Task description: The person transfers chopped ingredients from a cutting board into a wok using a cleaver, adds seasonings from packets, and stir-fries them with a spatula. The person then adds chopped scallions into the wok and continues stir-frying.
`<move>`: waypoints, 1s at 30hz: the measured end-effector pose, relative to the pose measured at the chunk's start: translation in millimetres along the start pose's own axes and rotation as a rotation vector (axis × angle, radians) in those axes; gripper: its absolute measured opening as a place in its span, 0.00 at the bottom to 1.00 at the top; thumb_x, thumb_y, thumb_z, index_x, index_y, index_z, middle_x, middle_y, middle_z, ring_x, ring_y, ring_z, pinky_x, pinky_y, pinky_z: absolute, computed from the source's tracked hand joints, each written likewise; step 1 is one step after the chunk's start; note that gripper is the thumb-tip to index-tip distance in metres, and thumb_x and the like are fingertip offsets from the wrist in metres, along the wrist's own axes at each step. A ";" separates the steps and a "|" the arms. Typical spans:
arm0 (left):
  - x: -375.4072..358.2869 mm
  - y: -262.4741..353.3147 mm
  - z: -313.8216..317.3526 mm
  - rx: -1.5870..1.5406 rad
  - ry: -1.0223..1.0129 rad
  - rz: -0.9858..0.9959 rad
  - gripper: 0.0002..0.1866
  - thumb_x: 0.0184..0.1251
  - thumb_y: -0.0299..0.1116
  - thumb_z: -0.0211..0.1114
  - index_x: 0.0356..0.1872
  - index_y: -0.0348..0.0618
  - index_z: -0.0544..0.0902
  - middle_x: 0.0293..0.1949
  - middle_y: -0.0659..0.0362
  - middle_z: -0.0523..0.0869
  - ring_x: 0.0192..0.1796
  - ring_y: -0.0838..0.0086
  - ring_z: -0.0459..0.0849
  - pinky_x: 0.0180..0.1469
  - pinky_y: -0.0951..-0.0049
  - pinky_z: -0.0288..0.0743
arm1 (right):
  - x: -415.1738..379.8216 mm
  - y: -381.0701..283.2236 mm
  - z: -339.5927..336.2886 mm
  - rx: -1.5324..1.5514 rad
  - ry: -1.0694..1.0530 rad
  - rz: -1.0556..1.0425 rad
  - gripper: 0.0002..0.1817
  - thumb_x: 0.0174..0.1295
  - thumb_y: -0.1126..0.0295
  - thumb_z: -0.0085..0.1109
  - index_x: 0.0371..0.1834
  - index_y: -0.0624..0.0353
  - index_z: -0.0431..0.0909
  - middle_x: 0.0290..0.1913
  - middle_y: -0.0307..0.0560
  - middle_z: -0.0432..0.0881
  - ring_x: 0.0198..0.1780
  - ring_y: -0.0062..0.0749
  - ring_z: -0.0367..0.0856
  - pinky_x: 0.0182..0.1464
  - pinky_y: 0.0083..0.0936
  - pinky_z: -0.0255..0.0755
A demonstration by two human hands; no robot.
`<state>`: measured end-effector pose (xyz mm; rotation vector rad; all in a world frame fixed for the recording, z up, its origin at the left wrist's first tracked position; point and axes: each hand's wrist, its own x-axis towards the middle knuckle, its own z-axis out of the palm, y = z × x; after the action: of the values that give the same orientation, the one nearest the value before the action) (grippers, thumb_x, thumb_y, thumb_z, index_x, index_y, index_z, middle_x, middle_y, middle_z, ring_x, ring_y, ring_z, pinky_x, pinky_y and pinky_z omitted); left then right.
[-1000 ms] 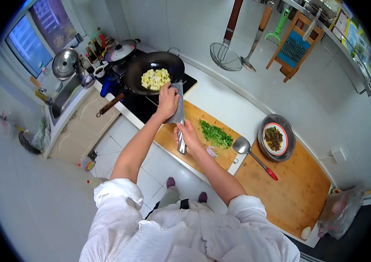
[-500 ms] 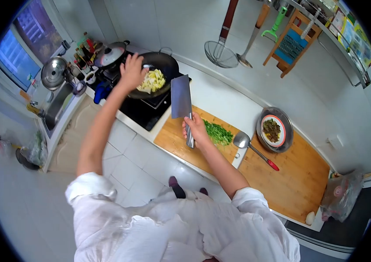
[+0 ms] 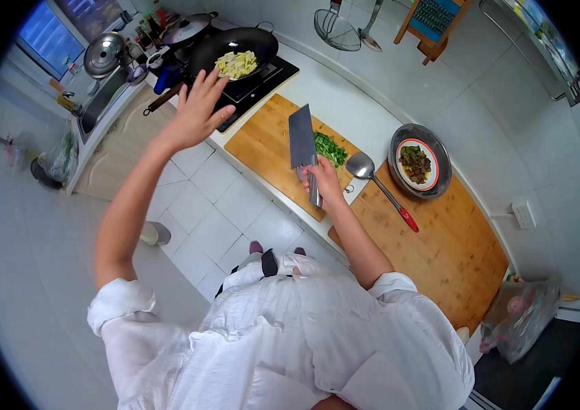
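My right hand is closed round the handle of a cleaver, its wide blade raised over the cutting board. Chopped green vegetables lie on that board, partly behind the blade and hand. With fingers spread, my left hand is in the air and holds nothing. It appears just in front of the black wok, whose handle reaches toward the left. Pale yellow-green cut pieces lie in the wok on the black cooktop.
Right of the greens lies a spatula with a red-tipped handle. A metal bowl holds a red-rimmed dish of dark food. A second board extends right. A lidded pot and bottles stand behind the wok; the sink is left.
My left hand has drawn back from over the wok toward me, its fingers still spread. My right hand still grips the cleaver. The camera view has shifted, with the wall tools now higher.
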<state>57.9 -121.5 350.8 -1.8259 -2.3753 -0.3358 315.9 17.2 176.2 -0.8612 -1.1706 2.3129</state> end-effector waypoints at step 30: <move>69.6 -147.8 21.9 -0.051 0.081 0.135 0.38 0.62 0.46 0.63 0.71 0.51 0.58 0.75 0.52 0.47 0.76 0.52 0.41 0.71 0.42 0.38 | 216.3 116.3 63.0 -1.454 0.267 -0.956 0.17 0.53 0.71 0.60 0.48 0.58 0.77 0.46 0.55 0.75 0.47 0.50 0.73 0.47 0.42 0.69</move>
<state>-102.2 -86.9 331.4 -1.9430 -2.1972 -0.4489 106.6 44.6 35.8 -0.6475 -2.3565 0.3650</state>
